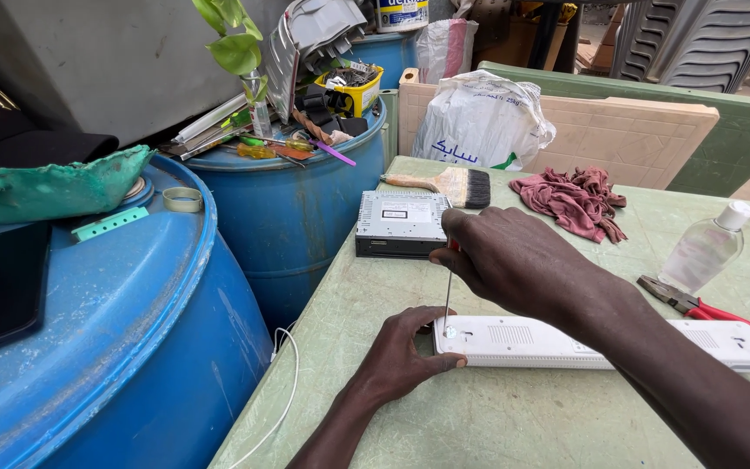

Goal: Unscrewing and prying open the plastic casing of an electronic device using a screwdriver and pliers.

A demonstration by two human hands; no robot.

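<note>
A long white plastic device [601, 340] lies flat on the pale green table [496, 417]. My left hand [405, 352] presses on its left end, fingers curled over the edge. Above that end, my right hand [514, 260] grips a screwdriver [448, 291] upright, and the thin shaft's tip rests in a hole near the device's left end.
A grey car stereo unit [401, 223] and a paintbrush [444, 184] lie further back. A maroon rag [576, 201], a clear bottle [707, 246] and red-handled pliers [713, 314] lie to the right. Two blue barrels [158, 347] stand at the left, cluttered with tools. A white cable [288, 382] hangs by the table edge.
</note>
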